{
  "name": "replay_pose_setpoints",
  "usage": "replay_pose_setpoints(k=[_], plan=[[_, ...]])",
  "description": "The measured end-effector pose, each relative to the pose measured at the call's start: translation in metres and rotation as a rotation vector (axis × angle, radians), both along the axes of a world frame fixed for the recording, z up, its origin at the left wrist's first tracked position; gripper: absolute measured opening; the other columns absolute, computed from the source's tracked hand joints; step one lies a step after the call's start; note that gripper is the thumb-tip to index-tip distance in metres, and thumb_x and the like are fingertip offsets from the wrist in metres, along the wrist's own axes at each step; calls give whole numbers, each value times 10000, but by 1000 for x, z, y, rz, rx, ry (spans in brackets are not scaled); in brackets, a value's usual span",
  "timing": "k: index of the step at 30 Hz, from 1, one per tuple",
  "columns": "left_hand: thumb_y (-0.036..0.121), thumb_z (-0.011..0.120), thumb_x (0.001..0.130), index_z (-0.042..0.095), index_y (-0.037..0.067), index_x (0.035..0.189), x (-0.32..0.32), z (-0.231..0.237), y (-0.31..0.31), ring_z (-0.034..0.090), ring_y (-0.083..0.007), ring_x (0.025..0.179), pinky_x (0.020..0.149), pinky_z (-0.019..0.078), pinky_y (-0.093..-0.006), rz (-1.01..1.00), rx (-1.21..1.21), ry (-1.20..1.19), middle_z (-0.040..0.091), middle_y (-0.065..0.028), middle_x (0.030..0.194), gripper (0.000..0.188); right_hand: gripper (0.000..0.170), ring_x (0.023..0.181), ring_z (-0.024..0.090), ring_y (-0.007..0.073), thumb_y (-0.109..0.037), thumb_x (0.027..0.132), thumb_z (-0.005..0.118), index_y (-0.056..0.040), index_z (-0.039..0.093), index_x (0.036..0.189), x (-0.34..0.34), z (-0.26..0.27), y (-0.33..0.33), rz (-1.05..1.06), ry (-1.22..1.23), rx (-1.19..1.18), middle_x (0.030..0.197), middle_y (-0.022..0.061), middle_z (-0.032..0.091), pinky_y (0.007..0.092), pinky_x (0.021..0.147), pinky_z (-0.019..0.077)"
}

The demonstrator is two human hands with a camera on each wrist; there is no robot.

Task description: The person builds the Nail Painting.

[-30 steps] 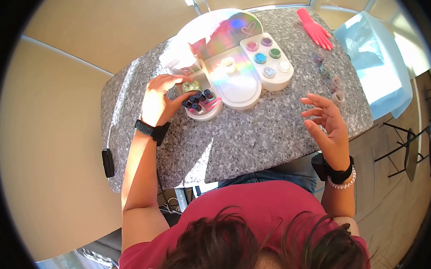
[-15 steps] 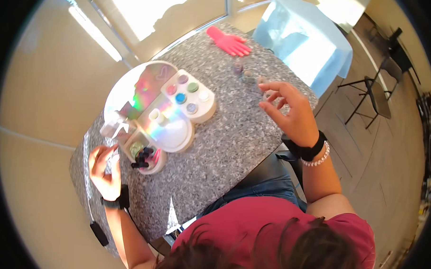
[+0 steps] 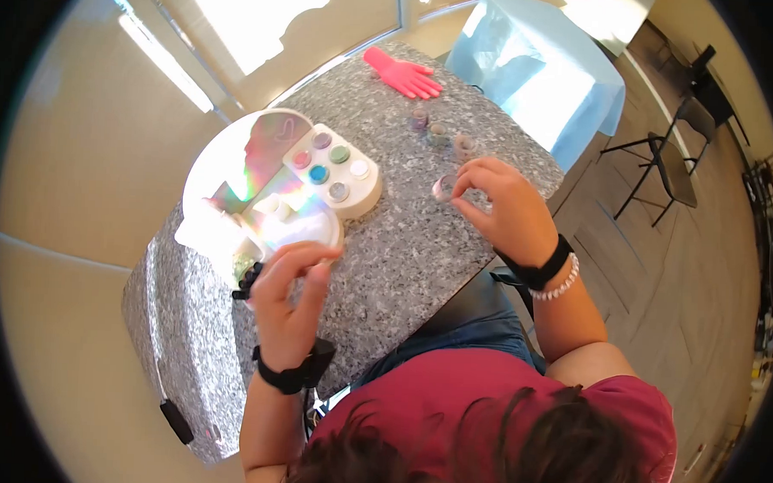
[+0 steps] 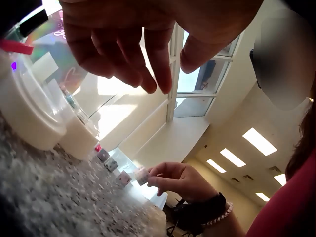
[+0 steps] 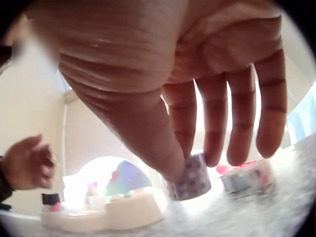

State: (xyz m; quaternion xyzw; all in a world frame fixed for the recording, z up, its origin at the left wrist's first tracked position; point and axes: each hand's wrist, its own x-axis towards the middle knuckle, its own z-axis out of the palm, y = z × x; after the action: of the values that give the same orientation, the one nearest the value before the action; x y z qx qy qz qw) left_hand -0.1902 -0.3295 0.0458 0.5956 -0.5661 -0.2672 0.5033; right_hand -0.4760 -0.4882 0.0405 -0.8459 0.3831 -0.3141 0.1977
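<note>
My right hand (image 3: 513, 214) pinches a small patterned roll (image 5: 191, 178) between thumb and forefinger, low over the granite tabletop. Chequered marks show on the roll's side, and its other fingers hang straight behind it. My left hand (image 3: 289, 302) is raised in front of the white display stand (image 3: 367, 198), thumb apart from the fingers, holding nothing. Black-capped bottles (image 3: 251, 279) at the stand's left end are partly hidden by this hand. Small pots of coloured powder or glitter (image 3: 319, 174) sit in the stand's right part.
More small rolls (image 3: 437, 135) stand in a row beyond my right hand. A pink hand model (image 3: 405, 76) lies at the table's far edge. Past it is a table with a pale blue cover (image 3: 537, 76), and a black folding chair (image 3: 679, 158) stands to the right.
The view has swung right. My left hand has left the bottles and moved back to the stand's front. My right hand has reached to the nearest small roll and pinched it.
</note>
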Motion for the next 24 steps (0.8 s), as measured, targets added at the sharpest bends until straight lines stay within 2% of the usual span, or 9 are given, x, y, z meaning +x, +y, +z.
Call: replay_pose_setpoints(k=[2, 4, 8, 11, 12, 15, 17, 20, 24], plan=[[131, 708, 1009, 764, 38, 1215, -14, -6, -7, 722, -190, 1018, 935, 540, -322, -10, 121, 125, 774, -95, 1150, 233, 110, 1076, 696, 338, -93, 869, 807, -95, 708, 918, 16, 11, 20, 94, -32, -60, 1151, 91, 722, 443, 912, 573], [166, 657, 1063, 649, 5, 1379, -20, -11, -10, 691, -171, 1119, 1014, 525, -320, -193, 235, 219, 732, -104, 1278, 354, 126, 1077, 697, 330, -90, 855, 818, -105, 712, 922, 29, 11, 39, 197, -63, -111, 1216, 76, 716, 429, 911, 577], [139, 816, 962, 662, 7, 1358, -20, -36, -9, 743, -170, 1066, 979, 577, -338, -126, 182, 284, 783, -96, 1172, 446, 140, 1083, 697, 320, -118, 854, 840, -96, 726, 933, 54, 2, 57, 287, -89, -128, 1212, 84, 717, 432, 928, 573], [110, 821, 954, 643, 10, 1375, -14, -45, -12, 749, -168, 1042, 968, 577, -321, -44, 164, 323, 791, -97, 1122, 467, 159, 1083, 705, 318, -141, 860, 855, -95, 729, 945, 65, -6, 52, 358, -134, -106, 1206, 90, 723, 417, 921, 575], [33, 770, 982, 578, 3, 1457, -11, -45, -11, 736, -145, 1055, 973, 563, -300, -27, 192, 317, 781, -95, 1120, 513, 159, 1083, 705, 318, -141, 860, 855, -95, 729, 945, 69, -9, 49, 370, -137, -100, 1206, 90, 723, 417, 921, 575], [44, 769, 987, 561, 4, 1473, -7, -45, -10, 731, -129, 1041, 964, 560, -289, 21, 170, 401, 781, -92, 1107, 530, 183, 1090, 711, 326, -129, 867, 859, -88, 725, 985, 77, -15, 41, 442, -251, -31, 1198, 98, 730, 403, 919, 577], [45, 765, 991, 552, 3, 1477, -8, -45, -9, 729, -119, 1025, 955, 556, -278, 10, 151, 381, 781, -83, 1090, 533, 223, 1101, 714, 338, -106, 875, 853, -82, 713, 1047, 83, -18, 41, 385, -377, 367, 1195, 100, 736, 402, 931, 572], [50, 760, 995, 581, 9, 1443, -10, -46, -9, 723, -105, 993, 925, 551, -266, 1, 130, 353, 781, -64, 1071, 483, 265, 1102, 704, 346, -69, 866, 835, -75, 697, 1092, 82, -24, 36, 388, -291, 467, 1188, 112, 734, 411, 958, 566], [81, 744, 1016, 640, 27, 1373, -11, -44, -9, 714, -87, 958, 876, 541, -246, 41, 188, 217, 775, -34, 1050, 376, 292, 1098, 693, 345, -56, 844, 826, -70, 688, 1101, 86, -27, 30, 365, -175, 175, 1181, 119, 731, 414, 961, 564]])
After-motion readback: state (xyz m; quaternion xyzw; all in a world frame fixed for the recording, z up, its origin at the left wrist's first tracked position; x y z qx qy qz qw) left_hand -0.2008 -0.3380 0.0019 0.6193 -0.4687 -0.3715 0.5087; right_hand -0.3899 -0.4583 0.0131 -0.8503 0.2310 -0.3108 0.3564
